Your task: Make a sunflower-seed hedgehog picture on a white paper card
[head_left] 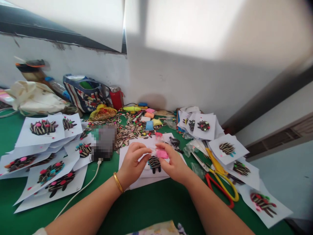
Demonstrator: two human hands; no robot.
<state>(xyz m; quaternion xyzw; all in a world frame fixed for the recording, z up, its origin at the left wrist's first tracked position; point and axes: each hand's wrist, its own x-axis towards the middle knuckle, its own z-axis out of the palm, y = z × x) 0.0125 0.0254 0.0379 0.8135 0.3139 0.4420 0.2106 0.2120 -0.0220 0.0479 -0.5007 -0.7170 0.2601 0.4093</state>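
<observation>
A small pink packet of modelling clay is in my right hand, its thumb and fingers closed around the side of it. My left hand, with a gold bangle at the wrist, pinches the clear plastic wrapper at the packet's left end. Beneath both hands lies a white sheet of paper bearing an animal figure made of striped sunflower seeds, partly covered by my fingers. A lump of black clay in plastic rests just beyond my right hand.
Seed-picture sheets are stacked at left and right. Loose sunflower seeds and coloured clay packets spread behind the paper. Scissors lie at right; a cabled, pixelated device stands at left. A red flask is behind.
</observation>
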